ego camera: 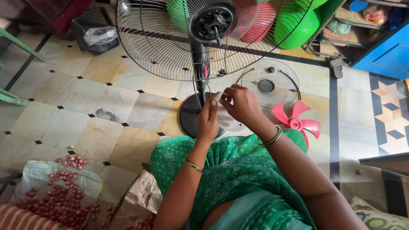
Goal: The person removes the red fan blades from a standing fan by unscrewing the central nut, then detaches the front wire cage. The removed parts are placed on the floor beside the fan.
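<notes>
A black pedestal fan stands in front of me with its rear wire guard (162, 38) and bare motor hub (213, 20) exposed; the blades are off. My left hand (208, 117) and my right hand (239, 103) meet in front of the fan's stand (200, 76), above its round black base (189, 117). Both pinch a small thin pale piece (221, 94) between fingertips; what it is I cannot tell. The front wire guard (269, 83) lies flat on the floor to the right. Beside it lies the pink fan blade (297, 120).
Small red onions (59, 200) are spread on a sack at lower left. A black basket (94, 30) with a plastic bag sits at upper left. Green and red plastic items (298, 25) and a blue cabinet (385, 51) stand at the back right. The floor is tiled.
</notes>
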